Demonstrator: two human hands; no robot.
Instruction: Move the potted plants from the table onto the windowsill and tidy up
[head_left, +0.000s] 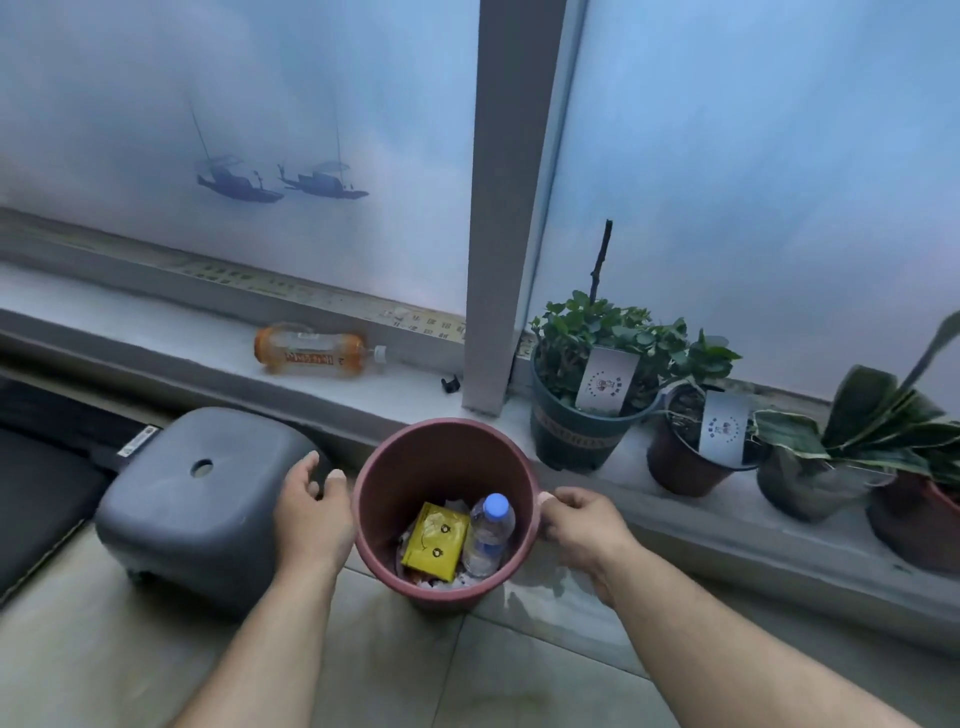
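The right hand (576, 525) grips the rim of the red bin (415, 467) on the floor; the left hand (311, 504) hovers loosely open just left of it, below the windowsill (156, 332)

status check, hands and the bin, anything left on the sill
Left hand open beside bin, right hand gripping its rim. Potted plants on windowsill. Orange bottle lying on sill.
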